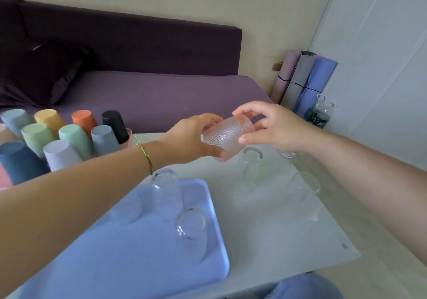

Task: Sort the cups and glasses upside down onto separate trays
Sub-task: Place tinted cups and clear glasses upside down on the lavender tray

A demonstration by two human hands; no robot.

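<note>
Nearest you, the blue tray carries inverted glasses, mouths down. Beyond it, loose glasses stand on the white table; which way up they stand cannot be told.

Above these, clear of the table, both your hands hold the dimpled glass. Its long axis lies near horizontal, running from low left to high right, with a pink-tinted round end facing your right hand; whether that end is mouth or base cannot be told. Your left hand curls its fingers round the lower-left end. Your right hand pinches the upper-right end between thumb and fingertips.

Farther left, coloured cups sit inverted in the pink tray.
</note>
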